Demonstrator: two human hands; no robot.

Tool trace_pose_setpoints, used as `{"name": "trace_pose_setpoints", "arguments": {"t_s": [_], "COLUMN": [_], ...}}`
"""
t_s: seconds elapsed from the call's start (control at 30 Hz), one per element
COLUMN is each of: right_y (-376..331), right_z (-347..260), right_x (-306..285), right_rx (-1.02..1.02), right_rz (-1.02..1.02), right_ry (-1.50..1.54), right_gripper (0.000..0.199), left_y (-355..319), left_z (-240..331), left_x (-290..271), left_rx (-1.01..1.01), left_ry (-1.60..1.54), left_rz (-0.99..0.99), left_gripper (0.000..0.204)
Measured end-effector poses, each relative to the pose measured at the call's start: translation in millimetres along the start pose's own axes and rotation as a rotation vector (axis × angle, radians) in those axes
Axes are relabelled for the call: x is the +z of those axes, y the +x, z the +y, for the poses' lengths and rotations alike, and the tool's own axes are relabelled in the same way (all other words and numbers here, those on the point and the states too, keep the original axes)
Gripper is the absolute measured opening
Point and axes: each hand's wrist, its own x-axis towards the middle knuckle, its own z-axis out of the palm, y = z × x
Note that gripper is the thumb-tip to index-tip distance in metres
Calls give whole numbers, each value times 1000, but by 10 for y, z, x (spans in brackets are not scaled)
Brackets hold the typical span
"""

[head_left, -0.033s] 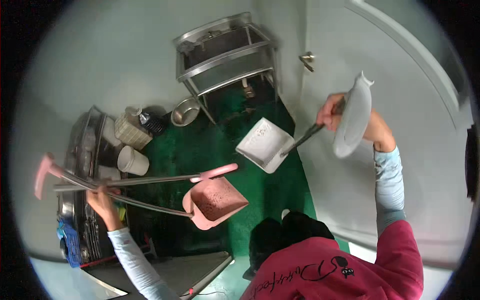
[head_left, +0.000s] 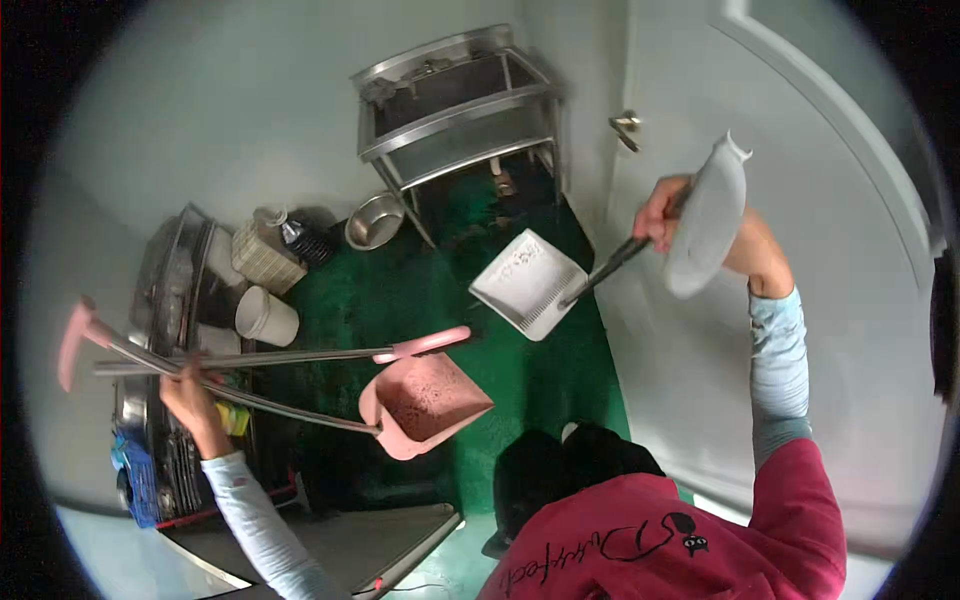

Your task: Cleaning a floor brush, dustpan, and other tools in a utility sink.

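My left hand (head_left: 190, 392) is closed around two crossing metal poles. One pole runs to a pink dustpan (head_left: 380, 408), its pan holding specks of debris; a pink T-shaped piece (head_left: 76, 340) sits at that pole's upper end. The other pole ends in a narrow pink bar (head_left: 425, 344) just above the pan. My right hand (head_left: 660, 215) grips the dark handle of a white dustpan (head_left: 528, 280), which has dark specks inside and comb-like teeth along one edge. A broad white piece (head_left: 708, 225) beside this hand hides part of it; its kind is unclear.
A metal sink stand (head_left: 460, 115) stands against the far wall, a steel bowl (head_left: 375, 222) near its leg. Along the left are a white bucket (head_left: 267, 317), a beige basket (head_left: 265, 258) and a metal rack (head_left: 165, 330). A white door (head_left: 700, 380) is on the right, above green floor (head_left: 340, 300).
My left hand has shifted slightly left and down with the poles and pink dustpan. The white dustpan and white piece have risen slightly in the view. Both grips stay closed.
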Motion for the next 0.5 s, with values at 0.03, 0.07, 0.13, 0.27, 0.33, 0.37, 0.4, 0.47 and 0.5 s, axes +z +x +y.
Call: {"name": "trace_pose_setpoints", "arguments": {"t_s": [0.03, 0.07, 0.13, 0.27, 0.33, 0.37, 0.4, 0.47, 0.5], "right_y": [194, 337, 442, 1124, 1572, 1807, 2055, 2587, 2848], "right_z": [-88, -276, -241, 34, -277, -303, -315, -250, -215], "right_x": [16, 43, 66, -132, -316, -351, -382, -420, -425], "right_rx": [-27, 1, -3, -210, -253, -228, -202, -240, -277], "right_rz": [-8, -16, -39, 9, 63, 113, 162, 166, 165], "right_ry": [9, 65, 134, -30, -15, 53, 124, 129, 145], "right_gripper": [15, 14, 13, 15, 16, 14, 12, 11, 10], "left_y": [225, 347, 377, 682, 1247, 1537, 1836, 2440, 2758], "left_z": [6, 71, 31, 95, 469, 488, 505, 480, 462], "left_x": [-86, -119, -323, 3, -24, 0, 40, 256, 255], "left_rx": [52, 65, 81, 152, 219, 219, 342, 318, 378], "left_ry": [54, 56, 84, 179, 197, 252, 282, 330, 375], "left_rz": [50, 62, 61, 89, 78, 57, -9, 50, 15], "left_gripper": [11, 11, 11, 14, 16, 17, 18, 20, 21]}}
